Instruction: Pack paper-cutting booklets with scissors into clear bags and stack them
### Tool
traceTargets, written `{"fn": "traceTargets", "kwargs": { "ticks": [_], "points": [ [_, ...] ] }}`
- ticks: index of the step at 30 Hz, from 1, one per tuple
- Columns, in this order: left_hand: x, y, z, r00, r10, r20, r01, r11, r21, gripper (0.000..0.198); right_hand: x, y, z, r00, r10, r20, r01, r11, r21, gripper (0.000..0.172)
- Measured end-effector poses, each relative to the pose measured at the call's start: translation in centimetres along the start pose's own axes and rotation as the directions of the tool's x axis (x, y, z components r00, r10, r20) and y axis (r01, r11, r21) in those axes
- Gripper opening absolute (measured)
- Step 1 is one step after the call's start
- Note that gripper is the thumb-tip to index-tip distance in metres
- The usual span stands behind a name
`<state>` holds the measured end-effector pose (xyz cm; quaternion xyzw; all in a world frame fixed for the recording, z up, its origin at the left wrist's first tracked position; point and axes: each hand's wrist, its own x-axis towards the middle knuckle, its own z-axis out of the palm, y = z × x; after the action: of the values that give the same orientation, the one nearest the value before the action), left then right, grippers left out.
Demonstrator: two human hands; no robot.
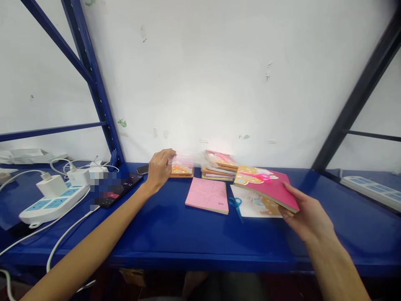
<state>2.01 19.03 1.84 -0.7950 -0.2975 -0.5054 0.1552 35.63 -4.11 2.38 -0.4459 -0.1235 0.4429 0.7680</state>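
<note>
Two bare hands reach over a blue painted steel shelf (206, 244) in the single head-worn view; the left hand (160, 170) sits toward the far middle, its fingers closed on the end of a blurred clear plastic sleeve (188, 159), just above a small orange-covered book (181, 170); the right hand (308, 215) sits to the near right, gripping the corner of a tilted pink-and-yellow picture book (266, 188), raised off the shelf; partly under that book lies a white-covered illustrated book (253, 202), with blue-handled scissors (235, 206) touching its left edge; left of the scissors lies a flat pink booklet (206, 195); at the far edge stands a low stack of orange-edged books (217, 172), the sleeve reaching toward it; further left a black smartphone (120, 190) shows a lit clock, partly pixelated; beyond it lies a white power strip (53, 205) holding two white chargers (52, 186), with white cables (67, 234) trailing; a second white power strip (371, 192) lies at the far right, against a white wall (200, 75).
</note>
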Motion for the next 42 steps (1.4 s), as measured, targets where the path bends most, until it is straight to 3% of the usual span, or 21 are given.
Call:
{"fn": "traceTargets", "kwargs": {
  "ticks": [5, 9, 13, 18, 26, 30, 32, 35, 37, 40, 42],
  "points": [
    [-1.4, -0.9, 1.2, 0.955, -0.091, 0.281, 0.073, 0.995, 0.071, 0.055, 0.5, -0.3, -0.4, 0.995, -0.07, -0.073, 0.067, 0.997, -0.048, 0.012],
    [-2.0, -1.4, 1.8, 0.916, -0.125, 0.38, 0.101, 0.992, 0.082, 0.052, 1.6, 0.2, -1.5, 0.984, -0.174, -0.025, 0.166, 0.967, -0.194, 0.009],
    [-1.5, -1.3, 1.5, 0.924, -0.147, 0.353, 0.129, 0.989, 0.074, 0.048, 2.1, 0.7, -2.2, 0.955, -0.293, 0.047, 0.289, 0.886, -0.363, 0.027],
    [-1.0, 0.0, 1.4, 0.95, -0.149, 0.276, 0.152, 0.988, 0.011, 0.047, 1.7, 0.9, -1.9, 0.936, -0.348, 0.045, 0.323, 0.803, -0.502, 0.03],
    [-0.3, 2.9, 0.3, 0.969, -0.152, 0.196, 0.188, 0.966, -0.176, 0.034, 1.4, 0.6, -1.4, 0.926, -0.376, -0.027, 0.357, 0.896, -0.263, 0.027],
    [-0.3, 5.3, -0.6, 0.951, -0.147, 0.271, 0.234, 0.917, -0.324, 0.022, 0.5, 0.6, -0.7, 0.95, -0.313, 0.009, 0.309, 0.93, -0.199, 0.027],
    [-0.6, 6.6, -0.7, 0.916, -0.117, 0.383, 0.284, 0.863, -0.417, 0.021, -0.2, 0.9, 0.0, 0.97, -0.239, 0.051, 0.244, 0.945, -0.217, 0.02],
    [-1.2, 8.3, -0.6, 0.822, -0.002, 0.57, 0.375, 0.755, -0.538, 0.039, -1.8, 2.1, 1.6, 0.981, -0.111, 0.159, 0.148, 0.96, -0.239, 0.022],
    [-1.6, 9.1, -0.3, 0.705, 0.062, 0.706, 0.541, 0.597, -0.592, 0.054, -2.7, 3.3, 2.8, 0.977, -0.045, 0.21, 0.098, 0.963, -0.252, 0.025],
    [-1.8, 9.8, 0.0, 0.515, 0.102, 0.851, 0.812, 0.258, -0.523, 0.057, -3.6, 5.1, 4.1, 0.97, -0.015, 0.242, 0.09, 0.949, -0.303, 0.026],
    [-1.8, 9.8, 0.0, 0.478, 0.083, 0.874, 0.86, 0.16, -0.485, 0.052, -3.6, 6.0, 4.5, 0.966, -0.023, 0.258, 0.119, 0.925, -0.362, 0.025]
  ]
}}
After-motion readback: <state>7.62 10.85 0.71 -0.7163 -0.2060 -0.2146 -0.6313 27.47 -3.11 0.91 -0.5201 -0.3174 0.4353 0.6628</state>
